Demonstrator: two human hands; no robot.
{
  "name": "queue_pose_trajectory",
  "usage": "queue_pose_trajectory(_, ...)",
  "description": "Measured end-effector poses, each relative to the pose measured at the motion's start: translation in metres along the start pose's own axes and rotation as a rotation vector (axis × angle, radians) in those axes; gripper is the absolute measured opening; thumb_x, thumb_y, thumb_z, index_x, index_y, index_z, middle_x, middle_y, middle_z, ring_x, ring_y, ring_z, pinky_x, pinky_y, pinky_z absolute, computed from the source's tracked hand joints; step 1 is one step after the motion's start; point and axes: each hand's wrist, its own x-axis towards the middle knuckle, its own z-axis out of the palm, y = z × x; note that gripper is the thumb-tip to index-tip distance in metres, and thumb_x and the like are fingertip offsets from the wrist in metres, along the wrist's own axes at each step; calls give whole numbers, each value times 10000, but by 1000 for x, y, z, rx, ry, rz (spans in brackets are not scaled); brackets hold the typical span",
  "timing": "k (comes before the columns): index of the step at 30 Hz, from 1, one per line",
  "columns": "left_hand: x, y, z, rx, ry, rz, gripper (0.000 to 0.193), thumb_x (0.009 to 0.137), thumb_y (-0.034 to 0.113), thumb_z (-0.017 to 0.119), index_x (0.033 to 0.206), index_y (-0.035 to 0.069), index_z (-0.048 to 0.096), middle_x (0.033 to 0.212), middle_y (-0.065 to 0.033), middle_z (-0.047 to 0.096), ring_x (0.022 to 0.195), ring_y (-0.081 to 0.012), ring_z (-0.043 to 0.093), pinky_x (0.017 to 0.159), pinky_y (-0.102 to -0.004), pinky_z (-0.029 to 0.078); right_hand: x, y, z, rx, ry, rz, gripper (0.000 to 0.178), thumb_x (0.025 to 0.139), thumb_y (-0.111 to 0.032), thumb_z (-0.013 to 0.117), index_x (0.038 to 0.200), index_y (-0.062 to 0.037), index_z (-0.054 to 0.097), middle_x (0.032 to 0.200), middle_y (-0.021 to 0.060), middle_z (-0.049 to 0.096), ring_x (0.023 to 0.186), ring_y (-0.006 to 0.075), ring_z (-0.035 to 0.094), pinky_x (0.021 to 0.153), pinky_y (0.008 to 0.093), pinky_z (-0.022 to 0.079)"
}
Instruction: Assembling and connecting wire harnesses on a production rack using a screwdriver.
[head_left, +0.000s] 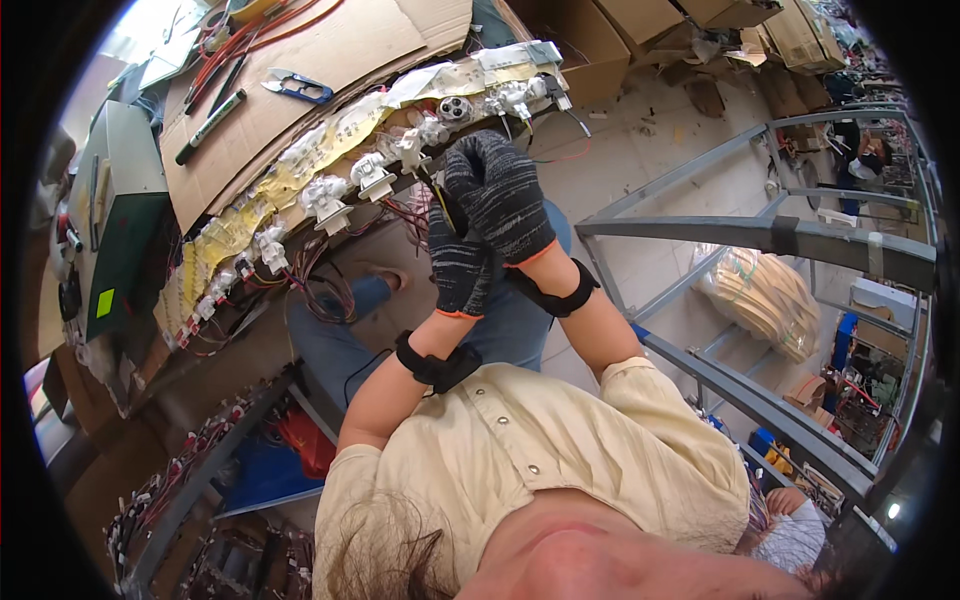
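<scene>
Both my hands wear dark grey knit gloves with orange cuffs and meet in front of the board's edge. My left hand (460,268) is closed around thin black and yellow wires (432,192) that come down from the connector row. Over and against it, my right hand (507,200) is closed with its fingers curled; what it grips is hidden. Just left of my hands, white plastic connectors (372,178) are fixed along the board edge (300,160), which is covered in yellowed, marked tape. A round grey connector (455,108) sits above my hands.
Snips with blue handles (297,86) and a dark green marker (211,126) lie on the cardboard (345,50). Wire bundles (325,290) hang below the board. A grey metal frame (760,235) stands at right, near a plastic-wrapped bundle (765,300). Cardboard boxes (575,50) stand behind.
</scene>
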Motion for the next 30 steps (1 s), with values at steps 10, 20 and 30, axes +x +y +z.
queue_pose_trajectory(10,3,12,7,-771,93,-146,412,857,27,522,1241,-6,379,1138,-109,527,1019,-175,514,848,-289,423,0,-16,11,-101,99,-279,105,771,-116,589,829,-31,612,795,151,583,736,329,565,656,402,448)
queue_pose_trajectory(20,-3,35,13,-203,261,249,314,892,81,445,1193,-7,441,1103,-75,531,980,-125,504,840,-251,416,27,-4,2,-213,-190,73,188,772,-174,634,737,8,602,653,163,584,576,268,554,572,355,447)
queue_pose_trajectory(30,-9,48,2,-136,239,156,277,900,-15,442,1168,18,503,1074,-45,567,924,-106,540,822,-239,445,34,1,5,-82,-266,264,197,792,-171,619,752,22,620,654,125,619,574,167,556,578,316,448)
